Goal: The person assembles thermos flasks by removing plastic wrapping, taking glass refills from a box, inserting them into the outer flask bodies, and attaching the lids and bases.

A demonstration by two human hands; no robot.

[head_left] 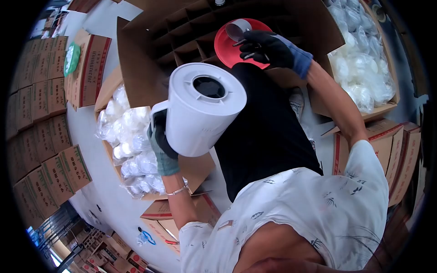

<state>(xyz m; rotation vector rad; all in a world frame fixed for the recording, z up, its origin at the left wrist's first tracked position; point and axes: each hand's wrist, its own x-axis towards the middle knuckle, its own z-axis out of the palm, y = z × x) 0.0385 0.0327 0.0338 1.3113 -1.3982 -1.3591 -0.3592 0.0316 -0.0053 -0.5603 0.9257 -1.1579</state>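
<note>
My left hand (pixel 162 143), in a black and grey-green glove, is closed round the handle of a white jug (pixel 195 123). The jug's ribbed round end faces up towards me, with a dark round opening in its middle. My right hand (pixel 261 48), in a black glove with a blue cuff, is above a red plate (pixel 226 50). Its fingers are curled, and thin dark tips stick out from them; what they are I cannot make out. Beside these fingers a small whitish cup (pixel 237 30) lies tilted on the plate.
A large open carton (pixel 145 77) with cardboard dividers stands in front of me. Cartons of plastic-wrapped white parts flank it at left (pixel 132 150) and right (pixel 359 63). Stacked boxes (pixel 45 136) line the far left. A green bag (pixel 71 59) rests on a carton.
</note>
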